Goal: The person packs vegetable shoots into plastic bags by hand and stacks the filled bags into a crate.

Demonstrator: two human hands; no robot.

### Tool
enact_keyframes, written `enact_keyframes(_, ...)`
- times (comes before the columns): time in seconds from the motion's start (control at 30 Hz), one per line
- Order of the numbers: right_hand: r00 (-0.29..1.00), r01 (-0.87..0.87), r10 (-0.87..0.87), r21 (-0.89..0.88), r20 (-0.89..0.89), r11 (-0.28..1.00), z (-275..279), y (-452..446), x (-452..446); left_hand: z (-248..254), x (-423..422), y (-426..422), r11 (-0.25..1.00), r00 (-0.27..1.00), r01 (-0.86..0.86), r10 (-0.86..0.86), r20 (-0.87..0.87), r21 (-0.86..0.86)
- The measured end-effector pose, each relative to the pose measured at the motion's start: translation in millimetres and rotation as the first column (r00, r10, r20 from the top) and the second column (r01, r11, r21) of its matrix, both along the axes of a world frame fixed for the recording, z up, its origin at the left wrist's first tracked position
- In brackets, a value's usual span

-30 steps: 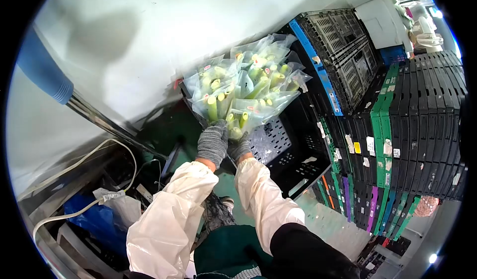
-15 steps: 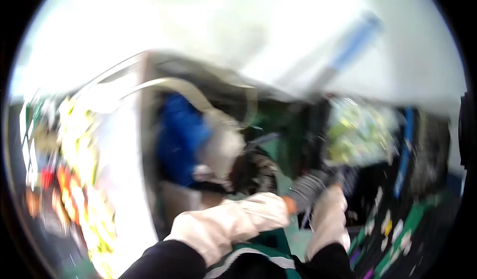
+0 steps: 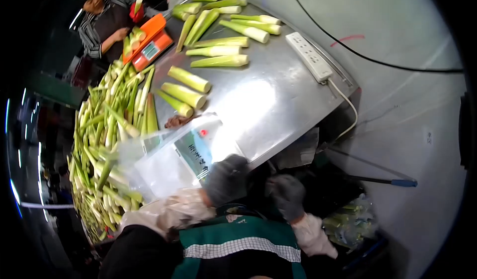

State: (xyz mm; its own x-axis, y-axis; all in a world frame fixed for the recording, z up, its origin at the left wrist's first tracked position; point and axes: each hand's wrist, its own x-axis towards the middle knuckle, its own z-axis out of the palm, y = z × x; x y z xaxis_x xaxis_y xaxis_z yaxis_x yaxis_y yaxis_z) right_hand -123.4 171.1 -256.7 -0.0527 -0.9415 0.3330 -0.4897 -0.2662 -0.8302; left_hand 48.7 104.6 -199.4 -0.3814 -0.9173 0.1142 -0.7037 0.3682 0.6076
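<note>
My left hand (image 3: 226, 180), in a grey glove, is at the table's near edge, against the right side of a stack of clear printed plastic bags (image 3: 193, 152). Its fingers are blurred, so their grip does not show. My right hand (image 3: 287, 195), also grey-gloved, is to the right of it, beyond the table edge and in front of my body. Its fingers are curled closed; whatever they may hold is hidden. Pale green trimmed stalks (image 3: 184, 95) lie on the metal table (image 3: 278, 107) beyond the bags.
A large heap of stalks (image 3: 107, 145) covers the left side. Across the table a person (image 3: 107, 23) handles stalks at an orange scale (image 3: 148, 45). A white power strip (image 3: 309, 55) lies at the right edge, its cord hanging. Bagged stalks (image 3: 350, 222) sit low at right.
The view has swung from the low area at right to the tabletop. My hands, close together before, are now apart, the left one beside the plastic bags.
</note>
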Motion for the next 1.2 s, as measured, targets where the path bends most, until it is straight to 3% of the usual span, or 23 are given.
enact_keyframes(0.03, 0.986, -0.153, 0.151, -0.035, -0.075, 0.988, 13.1, -24.5, 19.2, -16.7, 39.9, -5.8, 0.99, 0.981, -0.096, 0.112, -0.161, 0.102)
enact_keyframes(0.07, 0.937, -0.252, 0.236, -0.033, -0.259, 0.967, 16.3, -49.8, 37.8, -14.3, 58.9, -1.3, 0.972, 0.97, -0.233, 0.231, -0.075, -0.019)
enact_keyframes(0.1, 0.835, -0.296, 0.251, -0.015, -0.49, 0.955, 19.3, -67.5, 55.2, -19.3, 81.7, 4.0, 0.952, 0.95, -0.304, 0.303, -0.072, -0.01)
enact_keyframes(0.13, 0.722, -0.323, 0.353, 0.161, -0.595, 0.933, 28.7, -88.3, 74.4, -20.6, 104.7, 12.0, 0.941, 0.941, -0.323, 0.331, 0.074, -0.103)
enact_keyframes(0.23, 0.619, -0.307, 0.432, 0.304, -0.656, 0.902, -4.6, -135.2, 102.2, -37.3, 131.3, 32.2, 0.892, 0.875, -0.427, 0.449, 0.179, -0.15)
enact_keyframes(0.3, 0.557, -0.327, 0.501, 0.379, -0.663, 0.866, -12.1, -144.0, 102.9, -46.3, 135.1, 40.3, 0.9, 0.862, -0.392, 0.431, 0.268, -0.189)
enact_keyframes(0.33, 0.543, -0.345, 0.513, 0.381, -0.665, 0.858, -13.1, -145.4, 105.5, -49.9, 135.6, 43.8, 0.904, 0.87, -0.409, 0.428, 0.246, -0.126)
enact_keyframes(0.43, 0.405, -0.36, 0.551, 0.426, -0.73, 0.83, -12.4, -133.6, 115.2, -52.3, 135.3, 45.2, 0.9, 0.878, -0.406, 0.433, 0.203, -0.161)
enact_keyframes(0.47, 0.425, -0.384, 0.523, 0.376, -0.739, 0.843, -14.2, -128.3, 118.1, -52.9, 133.5, 43.4, 0.899, 0.882, -0.392, 0.428, 0.199, -0.195)
enact_keyframes(0.53, 0.285, -0.384, 0.397, 0.276, -0.872, 0.881, -14.2, -117.9, 122.4, -52.6, 126.3, 42.8, 0.895, 0.883, -0.39, 0.431, 0.189, -0.218)
enact_keyframes(0.57, 0.279, -0.388, 0.401, 0.28, -0.872, 0.878, -12.2, -117.5, 123.1, -50.1, 123.3, 38.6, 0.899, 0.907, -0.368, 0.403, 0.123, -0.237)
enact_keyframes(0.63, 0.48, -0.282, 0.44, 0.342, -0.759, 0.896, -6.5, -118.6, 120.4, -43.7, 110.4, 31.1, 0.901, 0.924, -0.37, 0.381, 0.005, -0.227)
enact_keyframes(0.67, 0.471, -0.289, 0.447, 0.346, -0.76, 0.892, 1.8, -119.9, 118.5, -40.1, 103.5, 27.6, 0.898, 0.921, -0.38, 0.391, 0.002, -0.222)
enact_keyframes(0.73, 0.584, -0.213, 0.435, 0.388, -0.685, 0.897, 23.2, -122.1, 113.1, -35.9, 89.6, 21.0, 0.883, 0.868, -0.461, 0.469, -0.165, 0.088)
enact_keyframes(0.8, 0.604, -0.251, 0.419, 0.338, -0.678, 0.907, 17.8, -124.7, 110.4, -39.3, 79.5, 11.6, 0.876, 0.87, -0.475, 0.481, -0.108, 0.08)
enact_keyframes(0.87, 0.853, -0.313, 0.356, 0.171, -0.383, 0.934, -0.4, -131.0, 108.7, -53.8, 75.0, 3.7, 0.887, 0.888, -0.46, 0.46, -0.001, 0.022)
enact_keyframes(0.9, 0.848, -0.321, 0.363, 0.172, -0.385, 0.931, -0.5, -133.9, 104.9, -63.3, 75.0, 0.9, 0.909, 0.904, -0.415, 0.417, 0.092, -0.032)
enact_keyframes(0.97, 0.949, -0.288, 0.31, 0.533, 0.049, 0.796, 4.1, -143.3, 96.3, -71.0, 73.0, 6.3, 0.913, 0.907, -0.402, 0.408, 0.107, -0.076)
enact_keyframes(1.0, 0.948, -0.29, 0.314, 0.538, 0.05, 0.792, 1.1, -151.6, 90.7, -71.8, 72.5, 9.0, 0.921, 0.914, -0.371, 0.384, 0.128, -0.116)
enact_keyframes(1.07, 0.863, -0.457, 0.049, 0.733, 0.503, 0.504, -4.8, -171.1, 80.8, -69.5, 74.3, 12.0, 0.927, 0.923, -0.357, 0.369, 0.106, -0.111)
enact_keyframes(1.1, 0.788, -0.541, -0.051, 0.729, 0.614, 0.421, -0.8, -174.4, 78.6, -67.6, 75.1, 12.5, 0.933, 0.932, -0.342, 0.352, 0.083, -0.114)
enact_keyframes(1.13, 0.788, -0.54, -0.052, 0.729, 0.614, 0.419, 2.1, -180.0, 76.1, -65.8, 75.1, 11.6, 0.933, 0.932, -0.342, 0.352, 0.083, -0.113)
enact_keyframes(1.2, 0.796, -0.605, 0.127, 0.783, 0.591, 0.143, 4.7, -192.6, 70.0, -61.7, 74.8, 10.3, 0.935, 0.931, -0.349, 0.354, 0.086, -0.07)
